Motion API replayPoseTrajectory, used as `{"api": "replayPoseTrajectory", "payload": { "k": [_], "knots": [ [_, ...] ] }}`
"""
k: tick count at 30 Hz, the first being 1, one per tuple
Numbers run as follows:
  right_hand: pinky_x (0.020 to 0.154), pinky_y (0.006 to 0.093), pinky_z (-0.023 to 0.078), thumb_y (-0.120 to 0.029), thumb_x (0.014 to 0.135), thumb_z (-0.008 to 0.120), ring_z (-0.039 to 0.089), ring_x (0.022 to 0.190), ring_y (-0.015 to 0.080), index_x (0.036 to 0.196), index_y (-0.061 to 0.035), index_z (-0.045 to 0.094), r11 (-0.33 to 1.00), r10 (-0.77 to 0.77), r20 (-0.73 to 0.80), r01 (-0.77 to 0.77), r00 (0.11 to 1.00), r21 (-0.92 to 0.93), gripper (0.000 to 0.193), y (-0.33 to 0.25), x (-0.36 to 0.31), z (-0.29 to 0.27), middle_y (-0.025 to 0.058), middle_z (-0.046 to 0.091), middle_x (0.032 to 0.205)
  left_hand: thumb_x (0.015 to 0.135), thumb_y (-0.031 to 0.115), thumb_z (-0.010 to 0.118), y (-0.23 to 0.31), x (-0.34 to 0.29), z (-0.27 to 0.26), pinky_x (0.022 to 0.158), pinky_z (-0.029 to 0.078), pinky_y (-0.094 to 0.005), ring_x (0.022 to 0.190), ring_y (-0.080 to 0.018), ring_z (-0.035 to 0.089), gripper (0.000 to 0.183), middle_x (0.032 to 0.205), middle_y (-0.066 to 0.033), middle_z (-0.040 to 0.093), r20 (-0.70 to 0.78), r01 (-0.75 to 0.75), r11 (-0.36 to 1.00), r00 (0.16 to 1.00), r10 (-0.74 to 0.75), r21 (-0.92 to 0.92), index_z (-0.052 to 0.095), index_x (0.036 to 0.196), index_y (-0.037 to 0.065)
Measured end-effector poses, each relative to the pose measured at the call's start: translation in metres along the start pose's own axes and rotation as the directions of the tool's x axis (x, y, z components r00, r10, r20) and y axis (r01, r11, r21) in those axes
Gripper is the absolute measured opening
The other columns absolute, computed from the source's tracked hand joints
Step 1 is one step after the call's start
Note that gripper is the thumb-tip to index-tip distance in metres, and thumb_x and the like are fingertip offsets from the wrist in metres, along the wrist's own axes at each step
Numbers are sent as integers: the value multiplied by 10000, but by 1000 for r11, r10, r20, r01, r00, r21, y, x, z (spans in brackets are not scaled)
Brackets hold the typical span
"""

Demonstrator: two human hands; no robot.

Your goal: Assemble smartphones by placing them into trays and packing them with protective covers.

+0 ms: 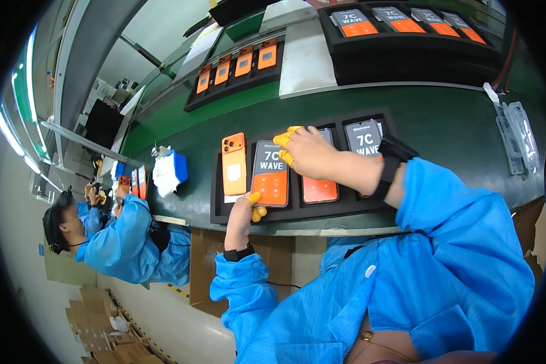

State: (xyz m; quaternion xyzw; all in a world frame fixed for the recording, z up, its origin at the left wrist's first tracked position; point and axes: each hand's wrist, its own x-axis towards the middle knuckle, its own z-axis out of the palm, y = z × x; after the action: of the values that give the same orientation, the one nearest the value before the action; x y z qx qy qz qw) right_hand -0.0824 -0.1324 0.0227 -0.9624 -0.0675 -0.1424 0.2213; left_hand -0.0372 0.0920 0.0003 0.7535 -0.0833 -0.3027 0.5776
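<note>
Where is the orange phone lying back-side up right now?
In the head view, the orange phone lying back-side up sits in the leftmost slot of the black foam tray, beside the screen-up phone that the left hand touches.

I see a long green counter (443, 115) running across my view, and directly on it in front of me lies a black foam tray (215, 206) holding a row of orange phones. Farther back sit two more black trays (236, 85) of phones and a pale flat sheet (306, 60). A white-and-blue bundle (168, 171) lies left of the near tray, clear plastic pieces (515, 136) at the right.
</note>
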Motion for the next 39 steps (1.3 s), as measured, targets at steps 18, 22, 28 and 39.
{"api": "replayPoseTrajectory", "payload": {
  "k": [18,22,28,39],
  "knots": [
    [803,377,390,-290,701,632,467,983,266,1051,-68,542,236,370,-858,-929,357,-285,424,222,-341,-197,106,522,1049,818,398,480,-17,93,-75,749,412,-418,887,-410,513,534,958,-313,520,-413,144,560,822,391,816,469,984,-109],
    [748,374,436,-234,699,631,512,940,266,971,-69,584,26,557,-783,-948,277,-317,321,261,-369,-215,108,553,994,790,261,557,-21,108,-77,643,419,-349,753,-274,538,415,841,-212,558,-561,212,671,746,358,711,480,975,-102],
    [680,392,466,-158,708,602,578,795,291,859,-41,596,111,661,-712,-969,237,-220,191,285,-368,-233,141,584,827,814,161,531,5,64,-86,681,482,-353,812,-215,581,319,947,-106,574,-87,-26,987,996,12,-160,475,1060,-34],
    [656,310,439,-251,680,689,568,808,199,922,-25,570,911,310,591,-411,745,40,351,136,-295,-154,92,589,847,822,190,532,66,5,67,781,472,-369,931,-219,550,373,1032,-100,545,-183,-367,815,930,318,-448,437,1127,-2]
  ]
}}
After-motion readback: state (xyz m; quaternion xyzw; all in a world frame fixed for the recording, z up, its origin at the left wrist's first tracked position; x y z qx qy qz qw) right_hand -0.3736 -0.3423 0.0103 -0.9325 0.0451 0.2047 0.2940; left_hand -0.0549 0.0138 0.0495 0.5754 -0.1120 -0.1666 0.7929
